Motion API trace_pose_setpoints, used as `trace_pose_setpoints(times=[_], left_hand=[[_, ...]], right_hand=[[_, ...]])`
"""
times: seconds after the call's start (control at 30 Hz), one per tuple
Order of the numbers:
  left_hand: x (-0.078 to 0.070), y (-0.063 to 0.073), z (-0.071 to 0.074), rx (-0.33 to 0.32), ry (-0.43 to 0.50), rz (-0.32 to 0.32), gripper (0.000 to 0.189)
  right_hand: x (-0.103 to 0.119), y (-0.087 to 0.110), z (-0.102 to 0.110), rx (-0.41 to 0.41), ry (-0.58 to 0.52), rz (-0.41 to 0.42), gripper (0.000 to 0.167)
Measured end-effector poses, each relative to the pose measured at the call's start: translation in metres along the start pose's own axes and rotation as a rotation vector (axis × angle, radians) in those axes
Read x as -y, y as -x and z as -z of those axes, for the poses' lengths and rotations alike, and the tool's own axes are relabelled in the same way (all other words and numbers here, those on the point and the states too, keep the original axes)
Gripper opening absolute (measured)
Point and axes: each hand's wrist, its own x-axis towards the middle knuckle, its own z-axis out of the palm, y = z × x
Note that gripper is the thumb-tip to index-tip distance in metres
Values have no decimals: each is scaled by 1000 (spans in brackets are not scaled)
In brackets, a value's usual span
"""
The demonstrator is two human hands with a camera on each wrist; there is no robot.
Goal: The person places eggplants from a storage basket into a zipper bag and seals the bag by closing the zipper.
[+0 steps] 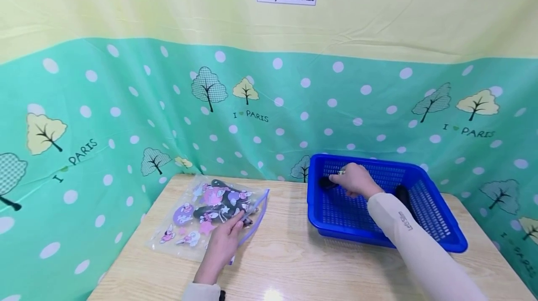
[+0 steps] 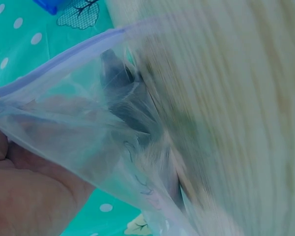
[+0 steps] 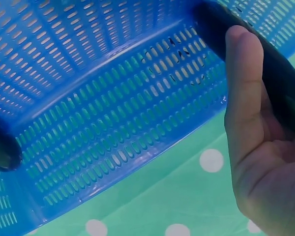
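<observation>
In the head view, my left hand [image 1: 219, 245] pinches the open edge of a clear zip bag [image 1: 172, 240] printed with pink and purple cartoon figures. The bag lies on the table with several dark, long things [image 1: 210, 212] inside, blurred behind the film in the left wrist view. My right hand [image 1: 356, 180] reaches into a blue basket [image 1: 315, 217] and grips a dark green cucumber [image 3: 280, 73] near the basket's far left corner. A second dark cucumber [image 1: 404, 197] lies in the basket's right side, partly hidden by my right sleeve.
Bag and basket stand on a light wooden table [image 1: 277, 245], the bag on the left and the basket on the right. A green and yellow printed curtain [image 1: 260, 128] hangs close behind the table and along its sides.
</observation>
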Motion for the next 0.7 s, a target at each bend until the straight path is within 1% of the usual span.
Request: trace_pose_setpoints(times=[0.2,0.3,0.37,0.5,0.53,0.6,0.67,0.7], left_hand=[[1,-1,-1,1,-5,3,37],[1,0,-1,-3,-5,0,37],[2,0,-1,-4,-7,3,37],[1,0,-1,-9,-11,-11,37],[1,0,-1,-10,-9,-9,37],[0,0,0,-10,-8,-12,37],[0,0,0,-11,-13,-13,37],[0,0,1,-12,-13,-7,37]], right_hand=[[0,0,1,31,-15,-36,50],[-2,0,1,23,-41,-9,46],[-4,2,2,19,-48,19,41],[-3,9,8,6,-73,44,21],[-2,12,11,1,-82,47,24],[0,19,17,-12,-102,56,42],[2,28,23,-32,-122,69,56],[4,33,26,-44,-134,80,58]])
